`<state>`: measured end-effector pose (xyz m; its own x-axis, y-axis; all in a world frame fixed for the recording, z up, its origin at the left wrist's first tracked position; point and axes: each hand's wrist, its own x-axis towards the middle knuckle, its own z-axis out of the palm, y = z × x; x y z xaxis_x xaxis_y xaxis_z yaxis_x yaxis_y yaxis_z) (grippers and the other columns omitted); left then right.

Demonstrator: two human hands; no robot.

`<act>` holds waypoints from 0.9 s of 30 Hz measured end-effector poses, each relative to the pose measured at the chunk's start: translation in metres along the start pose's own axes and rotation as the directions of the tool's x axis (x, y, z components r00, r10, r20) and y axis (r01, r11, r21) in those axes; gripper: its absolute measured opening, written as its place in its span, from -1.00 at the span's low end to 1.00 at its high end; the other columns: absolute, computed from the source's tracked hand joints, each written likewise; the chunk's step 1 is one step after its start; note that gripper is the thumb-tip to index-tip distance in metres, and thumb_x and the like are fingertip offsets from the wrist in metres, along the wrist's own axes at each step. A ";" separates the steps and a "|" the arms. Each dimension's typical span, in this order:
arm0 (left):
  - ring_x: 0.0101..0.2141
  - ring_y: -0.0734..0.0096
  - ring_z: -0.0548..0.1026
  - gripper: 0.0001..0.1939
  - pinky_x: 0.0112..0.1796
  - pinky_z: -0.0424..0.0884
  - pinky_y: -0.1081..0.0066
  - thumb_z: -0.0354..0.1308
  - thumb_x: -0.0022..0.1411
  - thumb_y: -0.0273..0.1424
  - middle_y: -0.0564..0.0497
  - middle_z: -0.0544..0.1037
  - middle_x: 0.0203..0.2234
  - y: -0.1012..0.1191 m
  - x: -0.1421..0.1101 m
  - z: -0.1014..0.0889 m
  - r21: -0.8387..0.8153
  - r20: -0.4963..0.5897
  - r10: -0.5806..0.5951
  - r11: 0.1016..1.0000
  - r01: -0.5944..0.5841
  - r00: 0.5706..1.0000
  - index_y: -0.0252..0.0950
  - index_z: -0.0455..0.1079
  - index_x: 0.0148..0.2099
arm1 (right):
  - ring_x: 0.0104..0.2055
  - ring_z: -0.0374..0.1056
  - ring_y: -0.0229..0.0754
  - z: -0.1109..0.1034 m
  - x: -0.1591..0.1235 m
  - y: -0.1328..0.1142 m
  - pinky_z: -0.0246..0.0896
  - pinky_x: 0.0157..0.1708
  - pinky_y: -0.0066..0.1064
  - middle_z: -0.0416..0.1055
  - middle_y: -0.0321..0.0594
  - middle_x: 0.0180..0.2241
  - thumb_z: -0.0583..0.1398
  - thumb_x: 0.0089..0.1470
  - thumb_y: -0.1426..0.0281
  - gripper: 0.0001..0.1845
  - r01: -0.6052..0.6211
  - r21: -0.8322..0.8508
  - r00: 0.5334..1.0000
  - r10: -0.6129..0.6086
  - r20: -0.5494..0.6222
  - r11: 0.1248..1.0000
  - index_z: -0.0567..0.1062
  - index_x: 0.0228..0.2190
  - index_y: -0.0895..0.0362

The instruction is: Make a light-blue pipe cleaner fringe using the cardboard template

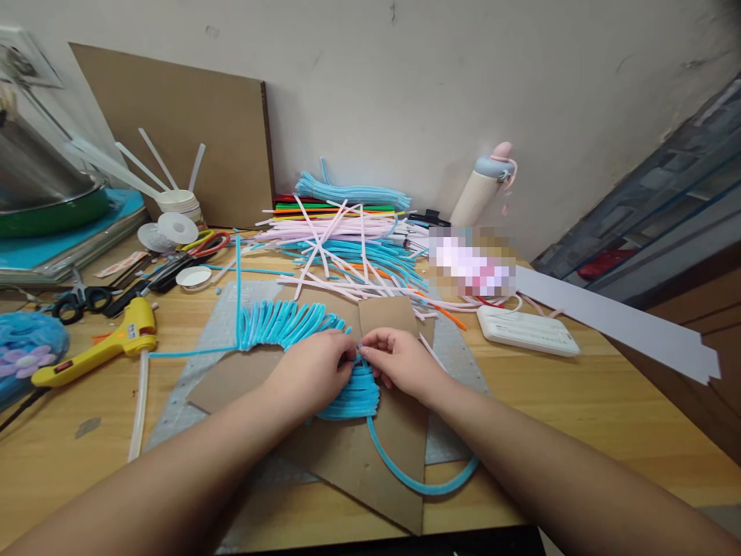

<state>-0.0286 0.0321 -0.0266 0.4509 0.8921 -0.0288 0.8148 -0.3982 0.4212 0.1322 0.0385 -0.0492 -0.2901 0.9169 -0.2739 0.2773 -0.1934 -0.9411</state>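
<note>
A row of bright blue pipe cleaners [353, 398], looped and packed side by side, curves over pieces of brown cardboard [382, 471]. My left hand [316, 371] lies across the middle of the row, its fingers closed in a pinch on the blue pipe cleaners. Close to its fingertips, my right hand [402, 363] pinches a blue strand at the row's upper edge; the exact spot is partly hidden by the fingers. One loose blue end bows out below my right wrist. At the row's left end, another strand stands up and one runs left.
Beneath the cardboard is a grey cutting mat [457, 394]. A yellow glue gun [107, 344] and scissors [81, 297] lie to the left. Bundles of coloured pipe cleaners [347, 232] are heaped at the back. A white power strip [526, 330] sits on the right; a bottle [480, 185] stands behind.
</note>
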 end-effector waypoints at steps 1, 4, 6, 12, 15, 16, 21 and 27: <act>-0.43 0.41 0.36 -0.86 -0.44 0.21 0.47 -0.01 0.05 -0.49 0.04 0.42 -0.45 0.000 0.000 0.000 -0.001 -0.005 0.000 1.000 0.000 1.000 -0.23 0.36 -0.38 | -0.72 0.11 -0.41 0.000 0.000 0.000 -0.05 -0.73 -0.57 0.23 -0.40 -0.68 0.13 -0.07 0.35 -0.87 -0.006 -0.025 1.000 0.005 -0.001 1.000 0.36 -0.46 0.17; -0.41 0.41 0.36 -0.84 -0.44 0.21 0.47 -0.02 0.06 -0.49 0.04 0.43 -0.43 0.002 -0.002 -0.002 -0.007 -0.002 0.017 1.000 -0.017 1.000 -0.22 0.37 -0.35 | -0.73 0.07 -0.43 0.000 0.001 0.002 -0.08 -0.74 -0.58 0.22 -0.41 -0.71 0.13 -0.07 0.34 -0.86 0.023 -0.030 1.000 -0.024 -0.008 0.999 0.34 -0.53 0.17; -0.42 0.41 0.37 -0.84 -0.44 0.21 0.47 -0.02 0.08 -0.47 0.05 0.44 -0.42 0.004 -0.003 -0.003 -0.002 0.028 0.049 0.999 -0.049 0.998 -0.21 0.38 -0.35 | -0.72 0.07 -0.42 0.001 0.002 0.003 -0.08 -0.73 -0.59 0.20 -0.42 -0.73 0.13 -0.07 0.32 -0.85 0.034 0.028 0.999 -0.033 -0.041 0.999 0.33 -0.53 0.16; -0.38 0.39 0.38 -0.83 -0.37 0.26 0.44 -0.02 0.07 -0.50 0.04 0.45 -0.40 0.008 -0.005 -0.005 -0.025 0.074 0.106 0.994 -0.104 0.992 -0.22 0.38 -0.34 | -0.77 0.00 -0.44 0.000 0.002 0.000 -0.13 -0.76 -0.60 0.18 -0.46 -0.76 0.11 -0.04 0.27 -0.82 0.026 0.147 0.997 -0.014 -0.081 0.989 0.29 -0.49 0.14; -0.24 0.32 0.37 -0.80 -0.21 0.28 0.37 0.01 0.05 -0.52 0.02 0.46 -0.32 0.013 -0.009 -0.003 -0.054 0.033 0.150 0.988 -0.148 0.988 -0.22 0.37 -0.26 | -0.78 0.01 -0.45 -0.003 0.004 -0.002 -0.14 -0.79 -0.62 0.20 -0.46 -0.76 0.11 -0.05 0.36 -0.89 -0.019 0.129 1.000 0.019 -0.003 0.991 0.28 -0.48 0.15; -0.20 0.29 0.35 -0.77 -0.15 0.26 0.33 0.02 0.05 -0.53 0.02 0.46 -0.28 0.015 -0.011 -0.002 -0.058 0.020 0.166 0.985 -0.164 0.986 -0.22 0.37 -0.22 | -0.79 0.02 -0.44 -0.004 0.005 -0.002 -0.14 -0.79 -0.62 0.21 -0.46 -0.76 0.11 -0.06 0.39 -0.92 -0.041 0.112 0.999 0.038 0.023 0.993 0.29 -0.47 0.15; -0.09 0.29 0.31 -0.66 -0.04 0.22 0.28 0.03 0.07 -0.54 0.03 0.42 -0.12 0.017 -0.022 0.009 -0.127 -0.013 0.171 0.977 -0.171 0.985 -0.19 0.34 -0.08 | -0.79 0.06 -0.43 -0.009 0.015 -0.003 -0.10 -0.77 -0.63 0.20 -0.47 -0.81 0.14 -0.08 0.46 -0.95 -0.025 -0.013 0.999 0.026 0.043 1.000 0.31 -0.50 0.15; -0.09 0.29 0.31 -0.65 -0.04 0.22 0.28 0.03 0.09 -0.53 0.02 0.43 -0.15 0.013 -0.028 0.014 -0.138 -0.032 0.151 0.978 -0.154 0.988 -0.18 0.33 -0.06 | -0.74 0.09 -0.44 -0.013 0.022 -0.011 -0.14 -0.78 -0.64 0.27 -0.43 -0.72 0.13 -0.06 0.36 -0.88 0.041 0.159 0.994 -0.024 -0.108 0.986 0.28 -0.49 0.14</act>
<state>-0.0252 -0.0011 -0.0332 0.5567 0.8283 0.0641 0.6775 -0.4972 0.5420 0.1344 0.0649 -0.0427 -0.1965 0.9536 -0.2281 0.1163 -0.2083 -0.9711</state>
